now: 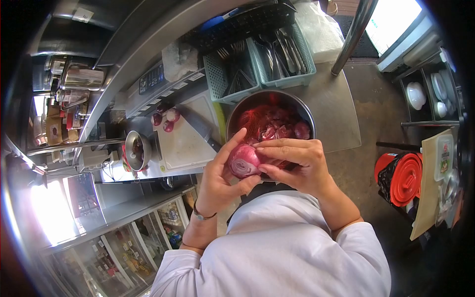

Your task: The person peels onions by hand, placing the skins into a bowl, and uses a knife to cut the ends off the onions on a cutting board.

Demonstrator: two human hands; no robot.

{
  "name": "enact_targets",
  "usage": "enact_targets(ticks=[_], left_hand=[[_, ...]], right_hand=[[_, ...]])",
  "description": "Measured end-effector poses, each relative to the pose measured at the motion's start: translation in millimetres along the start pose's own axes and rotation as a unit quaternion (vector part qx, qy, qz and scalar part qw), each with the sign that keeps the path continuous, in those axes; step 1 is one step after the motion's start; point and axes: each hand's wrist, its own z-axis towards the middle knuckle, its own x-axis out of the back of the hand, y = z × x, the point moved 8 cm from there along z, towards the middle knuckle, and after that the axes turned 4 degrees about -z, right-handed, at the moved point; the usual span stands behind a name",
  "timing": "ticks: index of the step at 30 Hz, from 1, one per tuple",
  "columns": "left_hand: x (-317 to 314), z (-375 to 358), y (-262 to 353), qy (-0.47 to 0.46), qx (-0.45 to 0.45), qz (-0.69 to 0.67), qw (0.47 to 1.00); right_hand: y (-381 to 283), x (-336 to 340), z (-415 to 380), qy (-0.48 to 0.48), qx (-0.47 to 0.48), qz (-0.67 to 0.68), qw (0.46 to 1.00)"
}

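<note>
A red onion (243, 161) with part of its skin off sits between both my hands, just above the near rim of a large steel bowl (236, 110). My left hand (217, 180) cups it from the left and below, thumb stretched over the top. My right hand (296, 163) grips its right side, fingertips pressed on the skin. The bowl holds a red mesh net (257, 119) and several purple onions and peels (289, 129).
A white cutting board (185, 143) lies left of the bowl with a dark knife (198, 127) on it and three onions (166, 119) at its far corner. A small steel bowl (136, 151) stands further left. Green cutlery baskets (262, 64) sit behind. A red bin (403, 178) stands on the floor at right.
</note>
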Motion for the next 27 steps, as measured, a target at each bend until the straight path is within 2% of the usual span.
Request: enact_targets(ticks=[5, 16, 19, 21, 22, 24, 27], left_hand=[[5.0, -0.8, -4.2, 0.026, 0.030, 0.011, 0.999], [2.0, 0.0, -4.5, -0.013, 0.034, 0.044, 0.998], [7.7, 1.0, -6.1, 0.015, 0.051, 0.015, 0.998], [10.2, 2.4, -3.2, 0.020, 0.040, 0.011, 0.999], [11.7, 2.8, -1.2, 0.025, 0.031, 0.008, 0.999], [10.5, 3.3, 0.4, 0.016, 0.024, 0.009, 1.000], [6.7, 3.3, 3.3, 0.007, 0.016, 0.013, 1.000]], right_hand=[[1.1, -1.8, 2.4, -0.004, -0.019, -0.003, 1.000], [11.2, -5.2, 2.0, -0.020, -0.044, -0.001, 0.999], [21.1, -6.4, -2.5, -0.031, -0.102, 0.007, 0.994], [30.3, -11.6, -8.6, -0.030, -0.207, 0.159, 0.965], [29.4, -11.4, -7.6, -0.030, -0.208, 0.159, 0.965], [14.0, -7.8, -1.0, -0.033, -0.109, 0.090, 0.989], [16.5, -6.7, -3.8, -0.022, -0.125, 0.114, 0.985]])
